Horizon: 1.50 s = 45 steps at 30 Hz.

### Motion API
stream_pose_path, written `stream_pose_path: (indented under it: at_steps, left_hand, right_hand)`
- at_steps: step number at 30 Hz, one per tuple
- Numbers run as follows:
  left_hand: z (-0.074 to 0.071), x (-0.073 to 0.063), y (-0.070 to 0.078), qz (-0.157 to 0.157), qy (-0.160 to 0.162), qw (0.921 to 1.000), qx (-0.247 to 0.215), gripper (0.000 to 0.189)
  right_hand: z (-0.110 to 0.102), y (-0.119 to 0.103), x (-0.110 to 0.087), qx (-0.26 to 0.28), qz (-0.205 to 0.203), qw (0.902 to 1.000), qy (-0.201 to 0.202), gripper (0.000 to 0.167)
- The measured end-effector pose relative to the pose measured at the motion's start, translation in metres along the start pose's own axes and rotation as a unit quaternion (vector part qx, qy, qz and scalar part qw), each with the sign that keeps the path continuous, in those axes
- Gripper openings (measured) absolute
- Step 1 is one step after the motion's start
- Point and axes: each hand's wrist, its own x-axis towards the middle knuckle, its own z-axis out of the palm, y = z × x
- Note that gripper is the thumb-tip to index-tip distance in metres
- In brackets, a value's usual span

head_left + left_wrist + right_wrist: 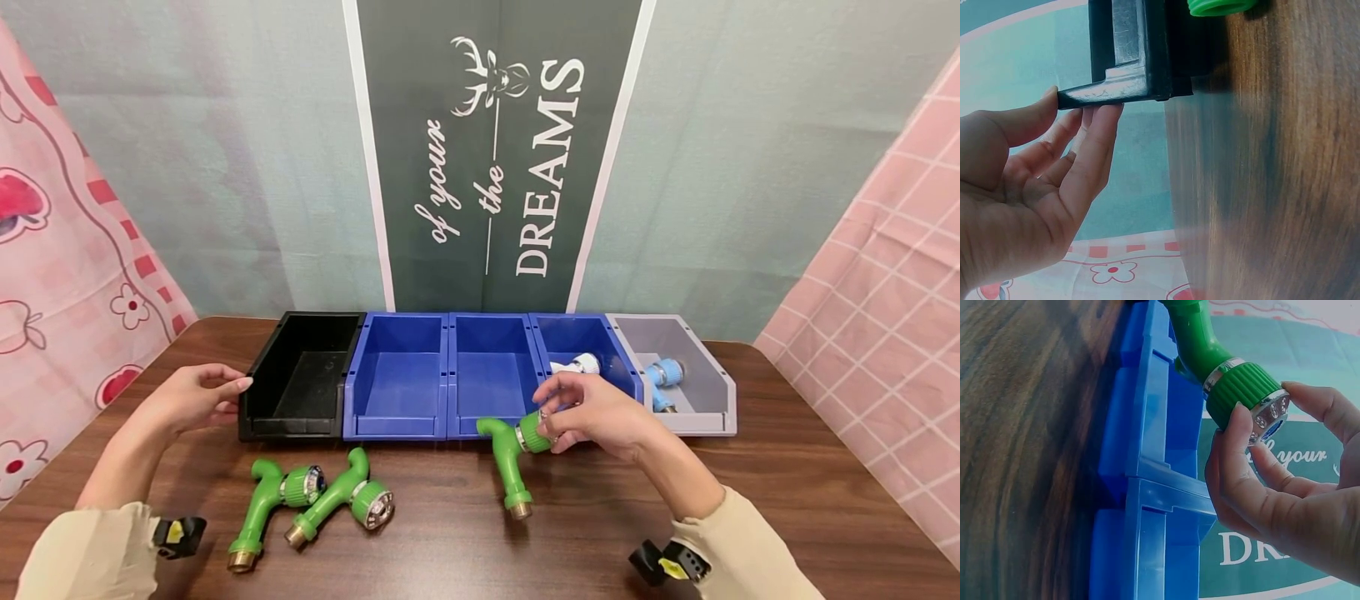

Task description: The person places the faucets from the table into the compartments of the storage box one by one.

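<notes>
The head view was bright and evenly lit, seemingly from above, with a faint sheen on the desk [442, 550]. Both wrist views looked hazier and bluish: glare whitened the edge of the black bin [1132, 84], wood grain blurred softly, and the right wrist view's upper right corner washed out pale.

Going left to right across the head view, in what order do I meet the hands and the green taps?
Left hand, left green tap, middle green tap, right green tap (held), right hand.
</notes>
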Motion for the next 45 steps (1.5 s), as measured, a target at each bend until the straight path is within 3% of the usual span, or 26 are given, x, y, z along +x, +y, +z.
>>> stream_pose_path:
  at_steps: [45]
  left_hand:
    - [0.0, -0.001, 0.0, -0.001, 0.0, 0.9999, 0.014, 0.034]
  right_hand:
    - [-0.007, -0.012, 0.032, 0.007, 0.001, 0.9973, 0.073, 0.031]
